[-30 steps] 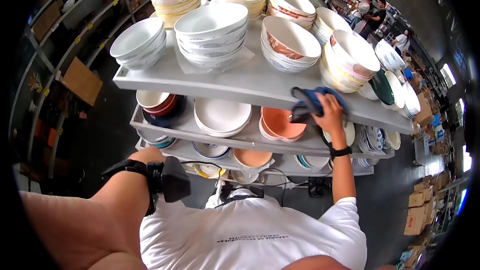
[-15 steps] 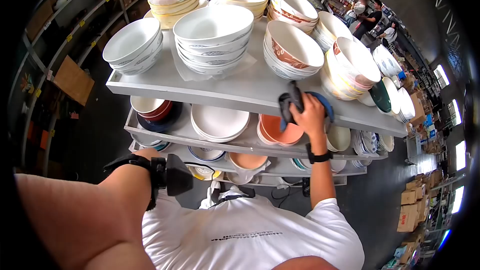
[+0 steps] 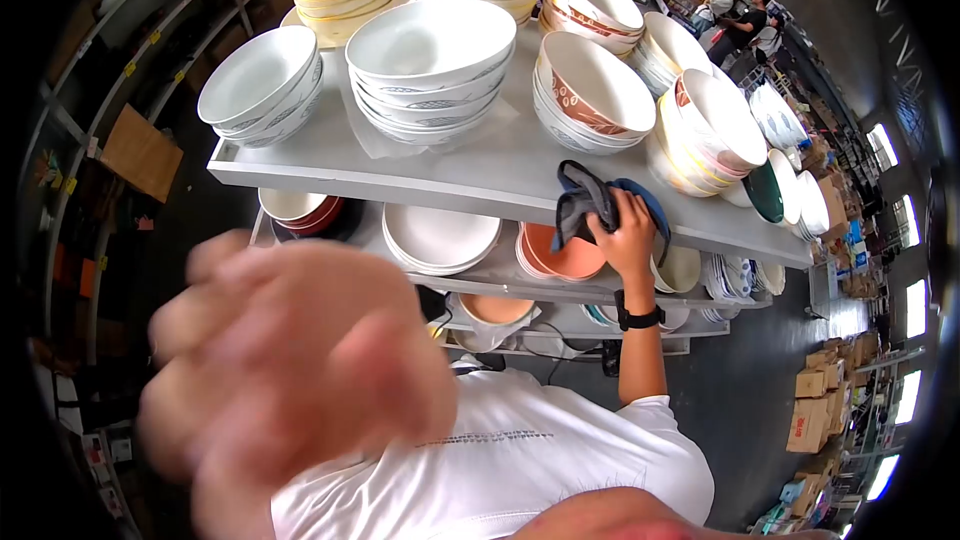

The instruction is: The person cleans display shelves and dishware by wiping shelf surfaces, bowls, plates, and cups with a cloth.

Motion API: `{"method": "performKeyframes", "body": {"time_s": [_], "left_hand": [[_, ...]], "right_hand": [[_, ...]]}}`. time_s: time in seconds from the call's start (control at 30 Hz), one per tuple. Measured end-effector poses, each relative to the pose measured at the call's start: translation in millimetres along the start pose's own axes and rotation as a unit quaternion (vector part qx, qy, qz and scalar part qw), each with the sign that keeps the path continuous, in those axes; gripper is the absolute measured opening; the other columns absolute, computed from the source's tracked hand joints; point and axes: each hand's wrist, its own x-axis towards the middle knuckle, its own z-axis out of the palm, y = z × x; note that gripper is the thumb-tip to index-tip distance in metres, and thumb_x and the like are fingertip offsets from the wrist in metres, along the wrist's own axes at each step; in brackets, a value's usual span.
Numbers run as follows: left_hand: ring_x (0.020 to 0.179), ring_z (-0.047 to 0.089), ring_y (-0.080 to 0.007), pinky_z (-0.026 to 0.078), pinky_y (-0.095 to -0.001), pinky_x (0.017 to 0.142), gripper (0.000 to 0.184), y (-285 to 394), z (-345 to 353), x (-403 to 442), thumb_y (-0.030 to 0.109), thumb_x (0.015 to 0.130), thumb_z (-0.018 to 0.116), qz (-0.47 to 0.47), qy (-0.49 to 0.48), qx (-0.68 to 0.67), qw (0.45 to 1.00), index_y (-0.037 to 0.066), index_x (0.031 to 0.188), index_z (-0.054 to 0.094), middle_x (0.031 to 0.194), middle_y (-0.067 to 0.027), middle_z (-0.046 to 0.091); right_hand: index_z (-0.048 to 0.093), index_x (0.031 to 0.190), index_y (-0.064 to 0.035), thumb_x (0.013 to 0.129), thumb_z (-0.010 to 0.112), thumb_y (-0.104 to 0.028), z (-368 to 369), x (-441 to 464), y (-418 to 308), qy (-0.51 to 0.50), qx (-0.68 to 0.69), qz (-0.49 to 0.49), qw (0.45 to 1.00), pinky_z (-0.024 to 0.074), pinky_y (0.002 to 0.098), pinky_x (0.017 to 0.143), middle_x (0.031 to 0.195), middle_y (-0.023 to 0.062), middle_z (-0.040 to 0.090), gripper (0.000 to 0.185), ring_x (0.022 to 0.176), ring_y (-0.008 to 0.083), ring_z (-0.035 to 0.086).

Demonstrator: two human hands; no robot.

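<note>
My right hand (image 3: 629, 237) grips a bunched dark grey and blue cloth (image 3: 580, 203) at the front edge of the grey top shelf (image 3: 400, 180). Just behind the cloth stands a stack of white bowls with a brown leaf pattern (image 3: 590, 90). Close to the camera, at lower left, my left hand (image 3: 290, 350) is raised and smeared by motion. Its fingers look bent, but whether they hold anything is unclear. It hides part of the lower shelves. A taller stack of white bowls (image 3: 430, 50) sits mid-shelf, with a smaller bowl stack (image 3: 260, 80) to its left.
Lower tiers carry white plates (image 3: 440, 237), an orange bowl (image 3: 562, 252) and other dishes. More bowls (image 3: 710, 120) line the right end. Storage racks (image 3: 110, 70) stand at left, cardboard boxes (image 3: 810, 420) at right. Other people (image 3: 740, 25) are in the far background.
My left hand has come up in front of the camera from lower left. My right hand stays at the shelf edge, and the cloth has shifted slightly, its grey part now more spread.
</note>
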Motion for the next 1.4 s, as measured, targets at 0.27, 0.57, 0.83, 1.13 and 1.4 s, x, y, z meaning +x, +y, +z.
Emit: {"method": "performKeyframes", "body": {"time_s": [0.27,0.57,0.83,1.13,1.4], "left_hand": [[0.13,0.048,-0.0375,0.042,-0.0472,0.103,0.062,-52.1,65.7,-160.6,-0.008,0.076,0.061,-0.266,-0.233,-0.01,0.935,0.008,0.135,0.052,0.141,-0.0171,0.048],[0.141,0.032,-0.0423,0.028,-0.0529,0.114,0.092,-74.0,80.0,-141.5,0.018,0.069,0.082,-0.27,-0.319,0.152,0.896,0.009,0.148,0.035,0.145,-0.0255,0.037],[0.116,0.055,-0.0291,0.043,-0.0423,0.098,0.043,-85.0,172.5,-114.9,0.027,0.076,0.074,-0.073,-0.332,0.027,0.94,0.01,0.109,0.052,0.114,-0.0112,0.058],[0.098,0.057,-0.0285,0.045,-0.0397,0.086,0.043,-101.9,134.3,-133.5,0.02,0.072,0.072,-0.101,-0.293,0.047,0.95,0.01,0.11,0.054,0.099,-0.0075,0.055],[0.117,0.057,-0.0276,0.039,-0.0422,0.109,0.054,-128.9,27.9,-157.6,0.017,0.068,0.074,-0.178,-0.252,0.229,0.923,0.009,0.119,0.057,0.12,-0.0111,0.059]], "right_hand": [[0.062,0.111,-0.0039,0.073,0.077,-0.028,37.3,31.4,-78.3,-0.076,0.059,-0.064,0.993,0.0517,0.0448,0.08,0.102,0.0142,0.066,0.048,0.095,0.0349,0.063],[0.048,0.139,-0.0091,0.074,0.081,-0.019,63.9,35.3,-114.8,-0.108,0.168,-0.13,0.971,0.0513,0.0433,0.086,0.116,0.0135,0.064,0.074,0.103,0.0332,0.062],[0.053,0.132,-0.0088,0.071,0.081,-0.011,1.6,-21.0,-24.6,-0.001,0.001,-0.027,1.0,0.0439,0.0493,0.096,0.115,0.0158,0.063,0.068,0.107,0.0374,0.059],[0.057,0.1,-0.0057,0.068,0.08,-0.013,13.8,20.7,-59.4,-0.127,0.015,-0.047,0.991,0.0453,0.0444,0.09,0.1,0.0119,0.064,0.04,0.099,0.0337,0.061],[0.056,0.108,-0.0071,0.076,0.08,-0.023,56.4,55.8,-131.1,-0.171,0.07,-0.186,0.965,0.046,0.0429,0.094,0.111,0.013,0.063,0.043,0.103,0.0331,0.062]]}}
